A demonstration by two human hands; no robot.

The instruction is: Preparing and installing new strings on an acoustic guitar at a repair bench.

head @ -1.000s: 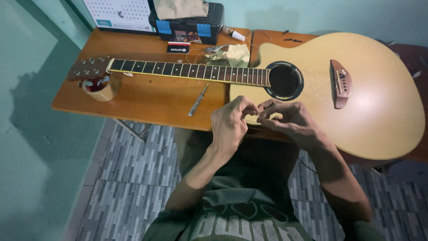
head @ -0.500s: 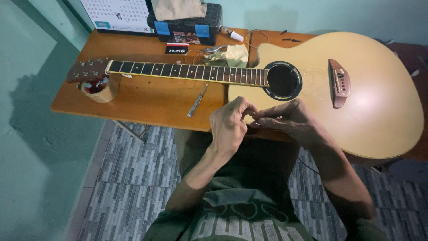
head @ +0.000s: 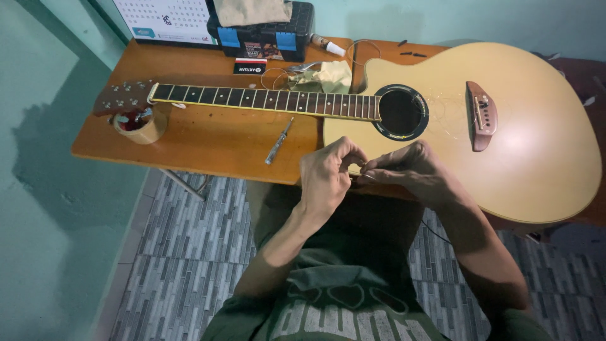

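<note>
A pale acoustic guitar point(head: 530, 145) lies flat on a brown wooden table point(head: 208, 142), neck pointing left, its headstock resting on a tape roll point(head: 140, 126). My left hand point(head: 328, 177) and my right hand point(head: 410, 170) meet at the table's near edge, just below the sound hole point(head: 400, 112). Fingertips of both hands pinch a thin, coiled guitar string point(head: 360, 169) between them. The string is too fine to see clearly.
A small metal tool point(head: 278, 141) lies on the table below the neck. At the back stand a black and blue toolbox point(head: 265, 31), a calendar point(head: 167, 17), a crumpled cloth point(head: 328, 76) and a small bottle point(head: 329, 45). Tiled floor lies below.
My hands stay together at the table's near edge; the fingers have shifted slightly while working the string. The camera view has moved a little. The guitar has not moved.
</note>
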